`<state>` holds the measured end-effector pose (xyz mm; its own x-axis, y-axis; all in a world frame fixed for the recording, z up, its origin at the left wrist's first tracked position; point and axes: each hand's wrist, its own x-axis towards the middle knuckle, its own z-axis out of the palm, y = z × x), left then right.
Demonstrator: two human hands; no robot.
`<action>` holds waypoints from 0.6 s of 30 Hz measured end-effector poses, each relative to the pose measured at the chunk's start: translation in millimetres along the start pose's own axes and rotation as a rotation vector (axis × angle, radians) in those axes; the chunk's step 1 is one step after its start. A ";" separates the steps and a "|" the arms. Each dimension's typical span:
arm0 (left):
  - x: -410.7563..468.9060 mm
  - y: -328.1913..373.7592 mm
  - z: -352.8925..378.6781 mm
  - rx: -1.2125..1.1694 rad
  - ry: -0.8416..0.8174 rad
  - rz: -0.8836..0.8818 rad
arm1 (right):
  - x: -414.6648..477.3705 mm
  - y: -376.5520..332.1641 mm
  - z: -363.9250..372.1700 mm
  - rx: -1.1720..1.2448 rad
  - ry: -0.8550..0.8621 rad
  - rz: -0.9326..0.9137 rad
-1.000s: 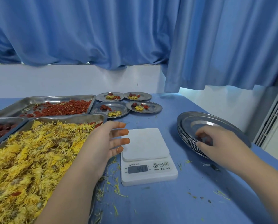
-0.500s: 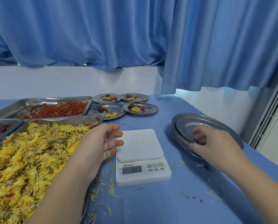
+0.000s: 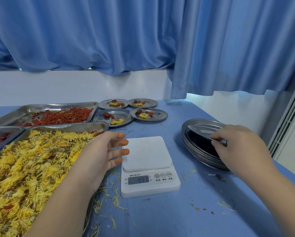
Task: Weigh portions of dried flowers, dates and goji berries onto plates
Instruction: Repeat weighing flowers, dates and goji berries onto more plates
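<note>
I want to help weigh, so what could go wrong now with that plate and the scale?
1. The right hand pinches only the edge of the top plate, tilted above the stack; it might slip and clatter down.
2. The scale has a bare platform, yet its display seems not to read zero, so portions may weigh wrong unless zeroed.
3. The left hand lies right beside the platform; a nudge could upset the reading.

The table (image 3: 160,219) has a blue surface. Behind the table stands a low white wall (image 3: 66,86). Above the table hang a left blue curtain (image 3: 92,40) and a right blue curtain (image 3: 237,48), which reaches lower. Right of the table is a white slatted panel (image 3: 287,125).
</note>
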<state>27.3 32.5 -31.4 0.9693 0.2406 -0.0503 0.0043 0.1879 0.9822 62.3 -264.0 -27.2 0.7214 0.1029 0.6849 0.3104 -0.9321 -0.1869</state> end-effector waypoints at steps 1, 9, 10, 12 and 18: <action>0.2 -0.1 -0.2 0.001 0.001 0.001 | 0.8 1.5 -0.1 -0.018 0.042 -0.021; 2.1 -1.0 -1.3 -0.056 0.130 0.018 | -2.3 -9.5 5.6 0.065 0.423 -0.281; 2.7 -0.9 -1.7 -0.067 0.157 0.019 | -5.6 -15.8 8.1 0.076 0.443 -0.307; 3.4 -0.3 -2.6 -0.088 0.200 0.028 | -13.8 -28.6 14.6 0.095 0.429 -0.347; 7.0 1.5 -5.3 -0.089 0.291 0.063 | -30.0 -60.5 32.6 0.070 0.327 -0.637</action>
<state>32.8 39.5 -31.2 0.8560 0.5143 -0.0523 -0.0873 0.2434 0.9660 42.0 -199.3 -59.5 0.1681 0.4995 0.8498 0.6562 -0.7000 0.2816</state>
